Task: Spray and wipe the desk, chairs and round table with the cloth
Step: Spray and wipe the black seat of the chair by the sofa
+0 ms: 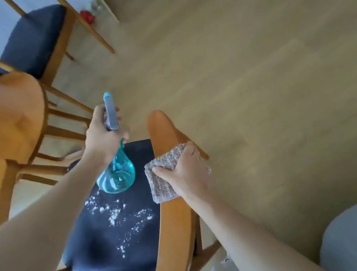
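Centrally, the cloth point(169, 172) lay folded against the curved wooden backrest point(169, 184) of the near chair; the right hand point(186, 172) clasped it, thumb across its face, fingers curled over its far edge. At nine o'clock from the cloth, the teal spray bottle point(117, 172) hung above the dark seat cushion point(116, 237); the left hand point(101, 137) was wrapped round its grey trigger head, nozzle toward twelve o'clock. White powder specks point(117, 215) lay scattered on the cushion at seven o'clock from the cloth. The round table point(1, 126) stood at ten o'clock; a second chair point(34, 39) stood beyond it; wooden flooring point(255, 62) spread from twelve to three o'clock.
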The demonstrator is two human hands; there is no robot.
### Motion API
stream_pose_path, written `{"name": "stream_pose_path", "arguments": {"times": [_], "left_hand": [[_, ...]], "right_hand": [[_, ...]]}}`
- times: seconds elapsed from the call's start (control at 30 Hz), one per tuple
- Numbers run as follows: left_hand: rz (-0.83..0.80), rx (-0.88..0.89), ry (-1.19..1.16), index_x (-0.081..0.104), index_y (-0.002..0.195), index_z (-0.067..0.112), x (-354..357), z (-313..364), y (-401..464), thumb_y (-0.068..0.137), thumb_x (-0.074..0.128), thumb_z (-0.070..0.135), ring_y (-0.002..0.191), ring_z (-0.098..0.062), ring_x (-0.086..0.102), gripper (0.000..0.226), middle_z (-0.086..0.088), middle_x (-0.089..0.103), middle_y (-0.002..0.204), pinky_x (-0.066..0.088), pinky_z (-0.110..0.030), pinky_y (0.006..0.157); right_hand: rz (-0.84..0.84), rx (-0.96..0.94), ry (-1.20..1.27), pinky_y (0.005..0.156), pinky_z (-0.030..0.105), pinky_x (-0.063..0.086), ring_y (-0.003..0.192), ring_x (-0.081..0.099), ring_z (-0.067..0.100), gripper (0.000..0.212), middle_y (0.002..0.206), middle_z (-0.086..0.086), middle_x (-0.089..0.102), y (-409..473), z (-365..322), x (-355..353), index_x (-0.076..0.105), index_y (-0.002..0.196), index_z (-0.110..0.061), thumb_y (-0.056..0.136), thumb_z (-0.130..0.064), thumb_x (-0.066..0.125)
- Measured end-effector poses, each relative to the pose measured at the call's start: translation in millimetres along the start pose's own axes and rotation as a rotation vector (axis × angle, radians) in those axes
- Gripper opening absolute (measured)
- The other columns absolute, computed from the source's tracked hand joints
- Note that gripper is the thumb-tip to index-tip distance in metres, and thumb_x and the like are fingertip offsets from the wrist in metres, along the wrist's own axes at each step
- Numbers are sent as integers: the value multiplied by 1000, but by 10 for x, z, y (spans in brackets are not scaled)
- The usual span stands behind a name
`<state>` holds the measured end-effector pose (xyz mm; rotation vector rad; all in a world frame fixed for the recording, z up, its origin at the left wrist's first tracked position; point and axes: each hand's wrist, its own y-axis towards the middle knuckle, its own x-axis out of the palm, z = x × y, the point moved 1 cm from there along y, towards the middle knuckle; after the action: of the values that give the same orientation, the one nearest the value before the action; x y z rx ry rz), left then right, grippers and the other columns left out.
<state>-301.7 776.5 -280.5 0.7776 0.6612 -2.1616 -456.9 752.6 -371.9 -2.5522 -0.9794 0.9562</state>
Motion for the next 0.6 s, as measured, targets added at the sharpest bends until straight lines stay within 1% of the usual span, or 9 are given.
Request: {"name": "stream_pose_path", "arguments": {"times": [0.03,0.1,0.17,0.27,0.33,0.4,0.5,0.57,0.6], "left_hand": [[18,-18,-11,49,108,25,-41,-47,35,66,63,1,81,-27,58,50,3,57,96,56,-49,74],[65,-55,-19,47,109,23,-135,-153,130,73,63,-4,76,-20,57,48,-1,57,102,54,-37,68],[111,-89,-30,47,115,20,-236,-229,249,75,62,-8,80,-16,55,51,-1,56,106,51,-30,67],[162,-138,-50,46,119,20,-402,-338,476,76,62,-9,94,-21,55,54,-3,56,110,48,-29,71],[195,-177,-77,45,118,21,-508,-412,623,75,62,-7,98,-24,56,54,-3,56,108,50,-36,78],[227,-205,-94,44,116,22,-594,-472,760,74,62,-6,96,-26,56,53,-2,55,106,50,-42,82],[245,-245,-130,43,120,20,-692,-520,906,75,62,-5,92,-24,55,55,-5,55,108,50,-37,74],[266,-269,-150,43,121,21,-775,-542,984,74,62,-5,90,-22,55,57,-5,55,110,49,-31,68],[275,-278,-154,43,120,22,-819,-557,1015,73,63,-5,89,-23,55,58,-4,55,110,49,-31,67]], "right_hand": [[0,-12,-21,108,39,35,134,36,26,106,146,11,36,115,-43,-21,23,143,-2,70,-63,70],[2,-45,-55,100,38,42,125,45,26,96,135,10,45,363,-141,-54,34,133,-2,69,-63,71],[-13,-68,-76,91,37,45,117,50,26,87,126,9,50,614,-269,-83,39,127,-3,69,-60,72],[-46,-86,-150,81,37,47,106,56,26,76,116,6,55,977,-474,-104,44,119,-6,70,-58,71],[-88,-104,-215,71,34,46,92,58,25,61,101,1,58,1172,-617,-109,49,106,-10,72,-55,70],[-167,-134,-336,65,31,40,82,57,24,44,88,-1,57,1344,-758,-95,49,96,-13,75,-47,67],[-278,-161,-510,59,29,35,76,56,27,29,78,0,55,1517,-922,-24,47,88,-13,76,-33,64],[-326,-175,-573,58,30,34,73,53,26,25,73,0,49,1602,-993,81,43,82,-14,76,-26,63],[-339,-198,-602,58,30,34,72,52,27,24,71,0,48,1634,-1020,134,40,79,-14,77,-22,62]]}}
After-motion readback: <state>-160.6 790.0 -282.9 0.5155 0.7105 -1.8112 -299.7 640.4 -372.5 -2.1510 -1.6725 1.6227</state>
